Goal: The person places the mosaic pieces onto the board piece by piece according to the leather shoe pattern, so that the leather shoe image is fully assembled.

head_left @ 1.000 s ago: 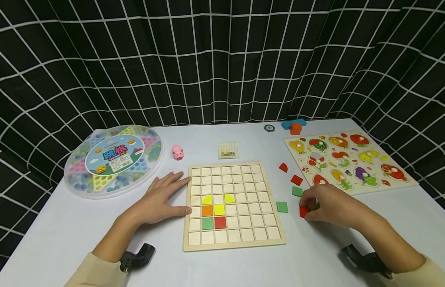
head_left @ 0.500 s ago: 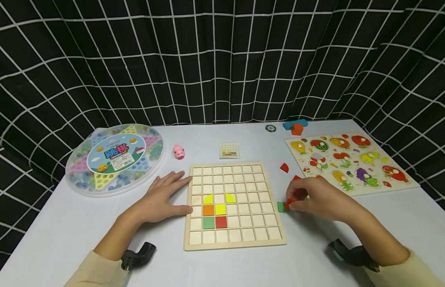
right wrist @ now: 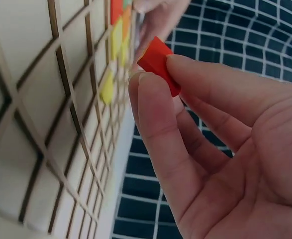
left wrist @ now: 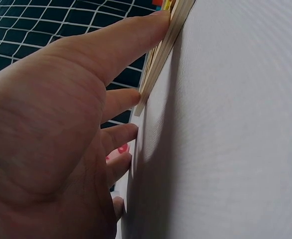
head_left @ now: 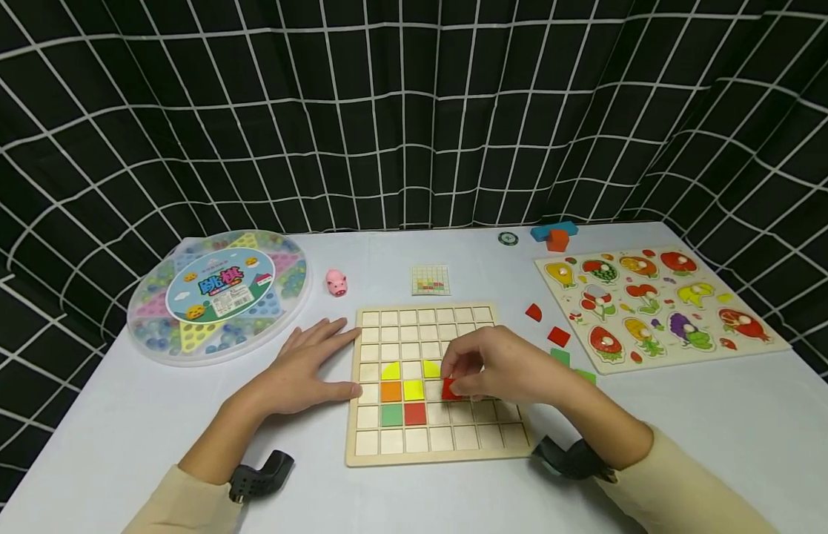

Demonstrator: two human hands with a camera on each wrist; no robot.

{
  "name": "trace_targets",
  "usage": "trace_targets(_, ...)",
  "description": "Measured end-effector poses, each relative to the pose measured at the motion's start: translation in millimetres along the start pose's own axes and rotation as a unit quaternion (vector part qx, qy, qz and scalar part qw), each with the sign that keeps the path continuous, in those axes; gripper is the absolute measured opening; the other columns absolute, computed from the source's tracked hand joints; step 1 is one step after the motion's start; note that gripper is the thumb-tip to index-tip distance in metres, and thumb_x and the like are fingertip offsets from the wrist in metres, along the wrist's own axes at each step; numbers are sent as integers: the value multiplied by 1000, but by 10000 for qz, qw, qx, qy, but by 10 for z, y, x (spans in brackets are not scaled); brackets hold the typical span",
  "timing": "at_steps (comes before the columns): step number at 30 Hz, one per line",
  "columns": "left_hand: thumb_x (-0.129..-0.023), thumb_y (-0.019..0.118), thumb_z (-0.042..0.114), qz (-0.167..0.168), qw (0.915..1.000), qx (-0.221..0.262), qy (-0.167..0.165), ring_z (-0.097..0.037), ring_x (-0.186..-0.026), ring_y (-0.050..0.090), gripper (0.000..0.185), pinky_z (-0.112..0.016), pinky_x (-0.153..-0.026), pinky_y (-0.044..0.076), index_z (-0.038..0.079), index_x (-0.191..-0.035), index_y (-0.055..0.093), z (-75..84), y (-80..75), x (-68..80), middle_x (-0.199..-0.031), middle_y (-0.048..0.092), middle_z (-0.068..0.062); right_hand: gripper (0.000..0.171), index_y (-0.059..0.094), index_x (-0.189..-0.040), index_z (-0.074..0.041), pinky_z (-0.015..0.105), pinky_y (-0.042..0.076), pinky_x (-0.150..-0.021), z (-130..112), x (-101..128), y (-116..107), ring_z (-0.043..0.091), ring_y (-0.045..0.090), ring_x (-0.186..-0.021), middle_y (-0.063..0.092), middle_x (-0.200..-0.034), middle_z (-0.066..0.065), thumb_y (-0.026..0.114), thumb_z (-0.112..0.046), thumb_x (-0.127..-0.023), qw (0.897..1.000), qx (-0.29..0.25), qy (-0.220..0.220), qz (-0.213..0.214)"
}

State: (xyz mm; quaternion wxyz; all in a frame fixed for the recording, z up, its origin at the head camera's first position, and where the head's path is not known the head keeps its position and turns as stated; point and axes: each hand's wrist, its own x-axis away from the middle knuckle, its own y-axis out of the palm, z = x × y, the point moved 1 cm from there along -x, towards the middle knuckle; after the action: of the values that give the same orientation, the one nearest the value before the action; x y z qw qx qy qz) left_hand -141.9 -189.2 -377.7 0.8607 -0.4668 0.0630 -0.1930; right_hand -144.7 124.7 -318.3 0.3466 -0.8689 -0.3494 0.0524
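A wooden grid board (head_left: 360,445) lies flat on the table. Yellow quarter-circle tiles (head_left: 391,371), an orange square (head_left: 391,391), a yellow square (head_left: 413,390), a green square (head_left: 391,415) and a red square (head_left: 415,414) sit in its cells. Between thumb and fingertips my right hand (head_left: 503,363) pinches another red tile (right wrist: 159,57), which the right wrist view shows tilted and raised off the board. My left hand (head_left: 300,367) lies with fingers spread and fairly straight; its thumb and index fingertips touch the board's left edge, as the left wrist view confirms.
Right of the board lie a red quarter-circle (head_left: 534,312), a red square (head_left: 558,337) and green tiles (head_left: 560,357), partly behind my right arm. A fruit puzzle (head_left: 660,304), pattern card (head_left: 430,280), pink pig (head_left: 336,282), marble game box (head_left: 216,297), poker chip (head_left: 508,239) and blocks (head_left: 557,239) surround them.
My right hand has lifted the red tile from the table on the right and carried it left over the board. The left hand stays at the board's edge.
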Motion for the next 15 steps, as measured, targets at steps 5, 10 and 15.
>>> trace_targets(5, -85, 78, 54, 6, 10000, -18, 26, -43, -158, 19, 87, -66, -127, 3, 19, -157, 46, -2, 6, -3, -168, 34, -14, 18, 75, -85, -14, 25, 57, -61, -40, -121, 121, 12, 62, -70, 68, -76, -3, 76, 4, -86, 9997, 134, 169, -88)
trace_targets(10, -84, 79, 53, 55, 10000, -67, 44, -42, -158, 19, 87, -66, -127, 3, 19, -157, 46, -23, 16, -7, -168, 34, -14, 23, 77, -79, -17, 25, 53, -62, -52, -169, 200, 11, 62, -70, 69, -72, -8, 79, 6, -83, 9984, 477, 271, -129)
trace_targets(15, -84, 79, 53, 55, 9999, -60, 82, -43, -158, 20, 88, -67, -126, 4, 18, -157, 46, -28, 25, -6, -167, 34, -15, 23, 77, -76, -16, 24, 52, -61, -53, -190, 242, 10, 62, -67, 69, -71, -8, 80, 7, -81, 9984, 479, 274, -157)
